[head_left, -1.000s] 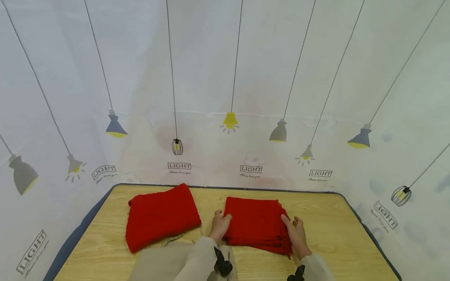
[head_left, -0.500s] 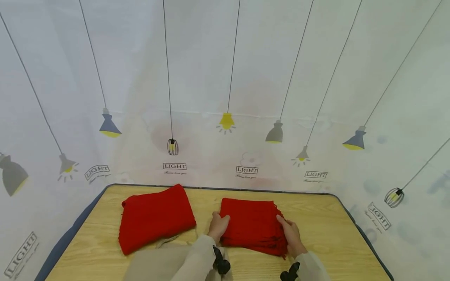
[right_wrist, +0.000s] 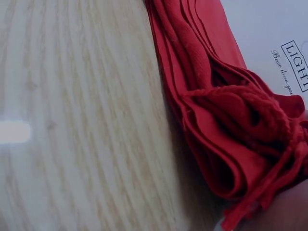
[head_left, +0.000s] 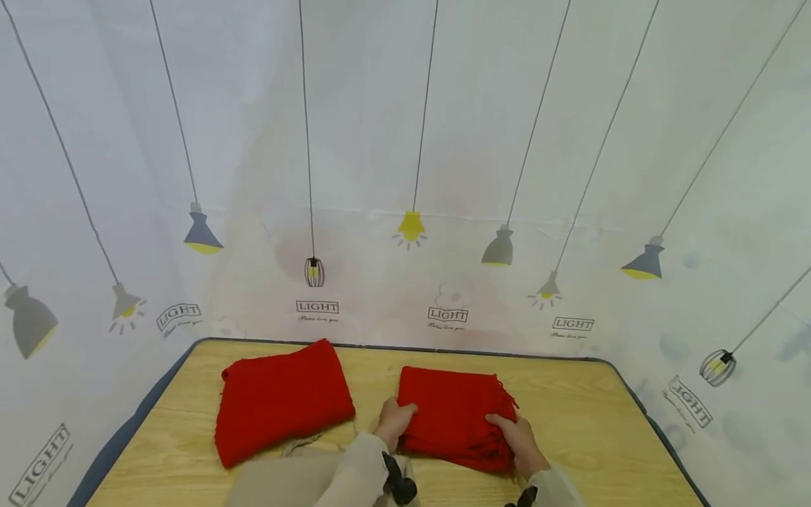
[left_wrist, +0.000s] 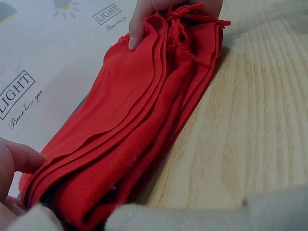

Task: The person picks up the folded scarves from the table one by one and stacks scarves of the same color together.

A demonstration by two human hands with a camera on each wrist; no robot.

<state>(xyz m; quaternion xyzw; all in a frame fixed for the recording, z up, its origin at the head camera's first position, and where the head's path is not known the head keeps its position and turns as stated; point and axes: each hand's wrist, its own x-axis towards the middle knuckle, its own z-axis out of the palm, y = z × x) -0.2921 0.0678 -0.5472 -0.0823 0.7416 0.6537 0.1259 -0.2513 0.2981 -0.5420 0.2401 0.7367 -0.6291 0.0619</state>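
A folded red scarf (head_left: 450,415) with a twisted fringe lies in several layers on the wooden table in the head view. My left hand (head_left: 394,421) grips its left edge, thumb on top. At the fringed right edge my right hand (head_left: 518,438) holds the scarf, thumb over the top and the other fingers mostly hidden. The left wrist view shows the stacked folds of the scarf (left_wrist: 125,115) between both hands. In the right wrist view, fringe strands hang over the right hand (right_wrist: 281,211), which shows only partly.
A second folded red cloth (head_left: 285,401) lies at the left of the table (head_left: 583,422). Beige fabric (head_left: 281,479) spreads at the front, beside the left sleeve. A white wall sheet (head_left: 380,155) printed with lamps stands behind the table's dark edge.
My right hand's fingers, spread beside the fringed edge before, have moved left and closed over it. The left hand keeps its place on the scarf. The head view shifts slightly.
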